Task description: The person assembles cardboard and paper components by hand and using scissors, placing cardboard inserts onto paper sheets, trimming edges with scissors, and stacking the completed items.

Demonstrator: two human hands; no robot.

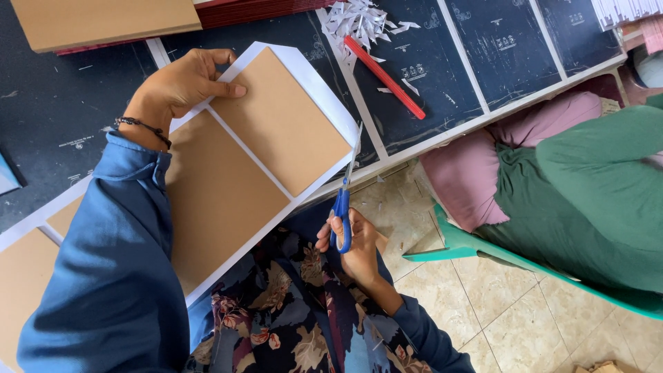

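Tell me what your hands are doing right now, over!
Left hand pressing down the white sheet with brown cards. Right hand holding blue-handled scissors, blades at the sheet's corner. Nothing blocking the cut.

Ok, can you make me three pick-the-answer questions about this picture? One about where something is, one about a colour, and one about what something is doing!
1. Where does the left hand rest?
A. on the white sheet with brown panels
B. on the floor
C. on the green chair

2. What colour are the handles of the scissors?
A. yellow
B. blue
C. black

3. What is the right hand doing?
A. lying flat and empty
B. holding a cup
C. holding the scissors, blades at the sheet's edge

Answers:
1 A, its fingers press on the sheet on the dark table.
2 B, blue loops show around the fingers.
3 C, the fingers go through the handles and the blades meet the white border.
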